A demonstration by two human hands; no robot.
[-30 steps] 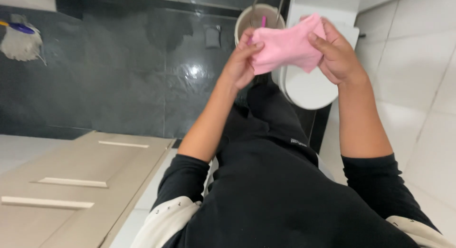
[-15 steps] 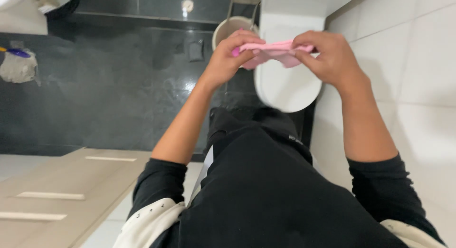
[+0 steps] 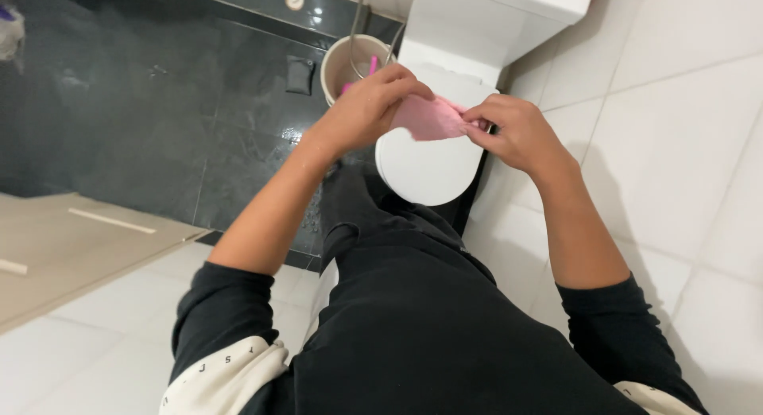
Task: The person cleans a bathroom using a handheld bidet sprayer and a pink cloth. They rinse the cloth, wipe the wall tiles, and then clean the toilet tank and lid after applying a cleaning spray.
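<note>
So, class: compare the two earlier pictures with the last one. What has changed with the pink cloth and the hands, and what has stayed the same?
The pink cloth went from spread wide to folded flat and now looks smaller and bunched. The left hand and right hand have drawn closer together over the closed toilet lid. Neither hand let go. The bucket stays beside the toilet.

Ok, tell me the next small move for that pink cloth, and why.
Probably one more fold, then press it flat. The small pink cloth is bunched between the left hand and the right hand, both pinching it above the closed white toilet lid, its edges uneven.
</note>
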